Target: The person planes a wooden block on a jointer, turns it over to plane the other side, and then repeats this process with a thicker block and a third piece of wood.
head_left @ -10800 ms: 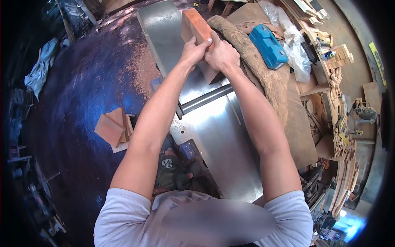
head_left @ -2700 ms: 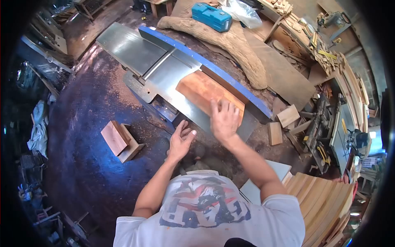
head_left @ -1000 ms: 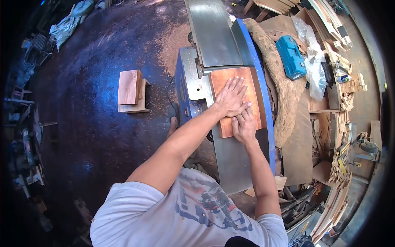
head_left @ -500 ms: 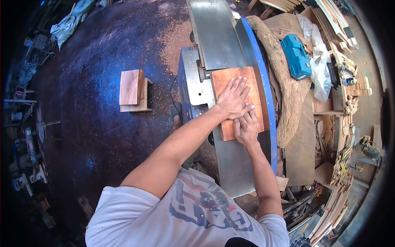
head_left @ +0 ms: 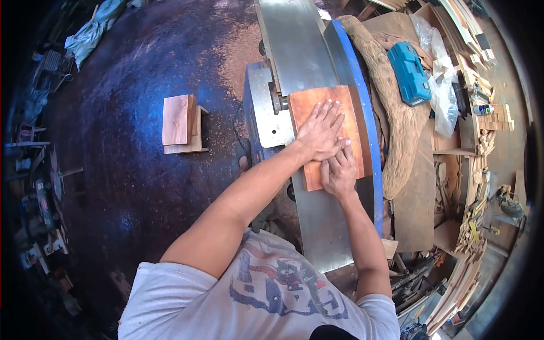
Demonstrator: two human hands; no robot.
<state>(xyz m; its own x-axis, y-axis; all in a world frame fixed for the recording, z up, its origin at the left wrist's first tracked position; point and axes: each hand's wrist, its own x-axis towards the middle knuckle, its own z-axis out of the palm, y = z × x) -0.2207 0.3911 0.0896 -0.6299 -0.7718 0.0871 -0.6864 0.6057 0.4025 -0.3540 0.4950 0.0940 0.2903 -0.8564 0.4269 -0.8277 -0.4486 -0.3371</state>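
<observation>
A reddish-brown wooden board point(head_left: 352, 113) lies flat on the metal bed of a jointer point(head_left: 326, 226), close along its upright fence. My left hand point(head_left: 321, 135) rests palm down on the board, its fingers stretched forward. Just behind it and partly touching it, my right hand point(head_left: 339, 171) presses on the near part of the board with bent fingers held close together. The jointer's cutter is hidden under the board. A bare metal plate point(head_left: 266, 107) sticks out at the machine's left side.
Left of the machine, wooden pieces point(head_left: 178, 120) are stacked on a small stool point(head_left: 203, 130). Wood shavings point(head_left: 235, 62) cover part of the dark floor. To the right are a rough log point(head_left: 391, 136), a teal case point(head_left: 409, 73), clear plastic point(head_left: 445, 96) and wood offcuts point(head_left: 473, 226).
The board and both hands have slid slightly forward along the jointer. The view has shifted a little. Both hands keep their places on the board.
</observation>
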